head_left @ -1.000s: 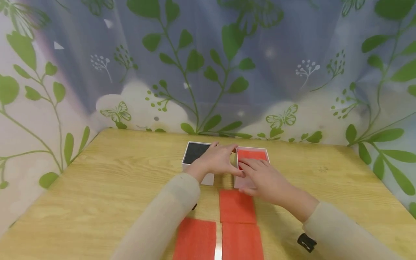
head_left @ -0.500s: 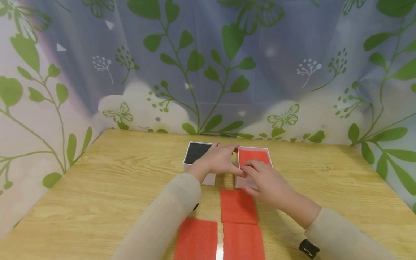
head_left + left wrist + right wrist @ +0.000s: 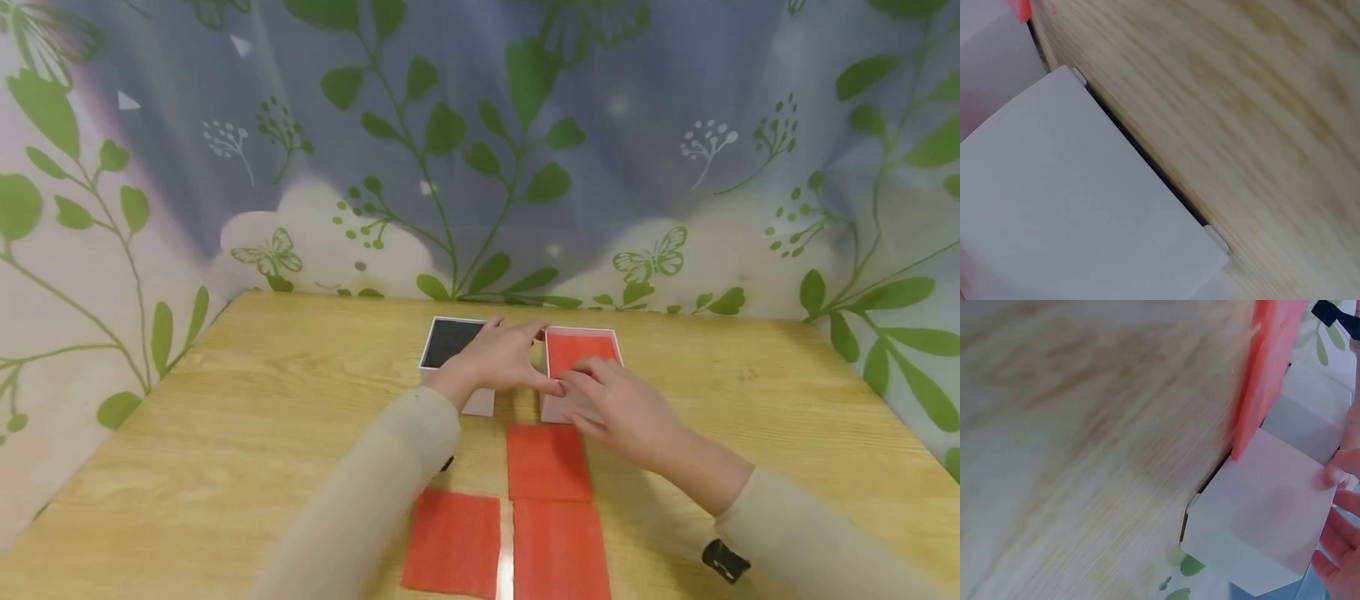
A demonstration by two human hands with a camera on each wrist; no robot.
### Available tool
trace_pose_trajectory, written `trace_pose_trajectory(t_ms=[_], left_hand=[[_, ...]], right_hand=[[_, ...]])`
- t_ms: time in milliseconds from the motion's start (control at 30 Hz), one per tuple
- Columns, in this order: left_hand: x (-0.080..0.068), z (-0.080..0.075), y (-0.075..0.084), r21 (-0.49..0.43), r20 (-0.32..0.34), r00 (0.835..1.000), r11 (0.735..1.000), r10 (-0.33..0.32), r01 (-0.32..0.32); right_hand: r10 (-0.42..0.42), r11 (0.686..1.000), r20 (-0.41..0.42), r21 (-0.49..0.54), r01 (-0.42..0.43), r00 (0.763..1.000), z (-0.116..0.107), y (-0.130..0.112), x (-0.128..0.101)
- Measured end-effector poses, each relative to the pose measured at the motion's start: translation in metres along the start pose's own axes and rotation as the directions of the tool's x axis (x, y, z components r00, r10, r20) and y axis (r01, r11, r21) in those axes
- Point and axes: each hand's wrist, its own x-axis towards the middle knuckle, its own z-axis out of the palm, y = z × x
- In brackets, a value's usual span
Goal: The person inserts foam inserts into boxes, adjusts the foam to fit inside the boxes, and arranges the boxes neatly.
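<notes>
Two white open-topped boxes stand side by side on the wooden table. A flat red sheet (image 3: 581,350) fills the right box (image 3: 558,408). My left hand (image 3: 495,358) reaches over the left box (image 3: 480,403); its thumb and a finger hold the right box at the two ends of its left side. Bent fingers of my right hand (image 3: 633,408) sit at the near rim of the right box, thumb lower by the front wall. In the right wrist view, the fingertips of both hands lie around the edge of the white box (image 3: 1266,500).
Soft-looking red squares lie nearer: a far one (image 3: 549,463), a near right one (image 3: 561,546) and a near left one (image 3: 453,542). Dark material (image 3: 450,342) shows inside the left box. A leaf-patterned curtain (image 3: 480,167) hangs behind the wooden table (image 3: 300,375).
My right fingers have drawn back from over the red sheet to the near rim of the right box, uncovering more of the sheet. My left hand keeps its place.
</notes>
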Motion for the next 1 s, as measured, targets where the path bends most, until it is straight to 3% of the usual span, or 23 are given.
trace_pose_trajectory(t_ms=[200,467,767,1000], left_hand=[[0.003,-0.001,-0.002,0.014,0.015,1.0,1.0,-0.012,0.012],[0.004,0.001,0.0,0.016,0.02,1.0,1.0,-0.007,0.007],[0.001,-0.001,0.0,0.005,-0.018,1.0,1.0,0.003,-0.003],[0.0,0.0,0.001,-0.002,-0.012,1.0,1.0,-0.004,0.004]], right_hand=[[-0.073,0.997,-0.036,0.003,0.074,0.997,-0.006,-0.005,-0.004],[-0.044,0.998,0.035,0.036,0.043,0.998,-0.006,-0.02,-0.014],[-0.102,0.992,0.193,0.09,0.086,0.976,-0.003,-0.047,-0.017],[-0.077,0.984,0.388,0.179,0.007,0.918,-0.003,-0.068,-0.017]])
